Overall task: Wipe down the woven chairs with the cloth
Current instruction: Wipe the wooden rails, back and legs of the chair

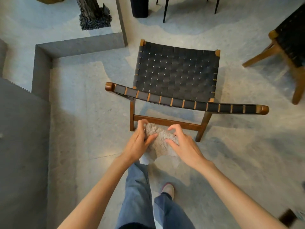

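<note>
While the cloth (160,142) is held bunched between both grips, no contact is made with the woven chair (181,83). The cloth, a pale fluffy piece, is carried in the air behind the chair, in front of the rear crossbar (166,122) as seen from the head camera, with one corner hanging below the grips. The left grip (138,142) is clenched on the cloth's left side, thumb and fingers pressed into the pile. The right grip (184,146) is closed on the right side, with the thumb set into the fabric and the fingers arched over it.

The step in hand is judged to be preparation: the cloth is being gathered into a pad suited to wiping. How much of this chair has been wiped cannot be told, since no dust or moisture can be made out on its surfaces.

For the next move, the pad is to be settled in one grip and brought up to the strapped top rail (186,103) of the backrest, which lies nearest. Strokes should be run along the straps, so that the pile is not caught on the wood exposed between them. The woven seat (175,63) is to be reached over the rail. A second woven chair (290,35) stands well apart at the right on the floor (74,121) and is judged to be due for treatment afterwards.
</note>
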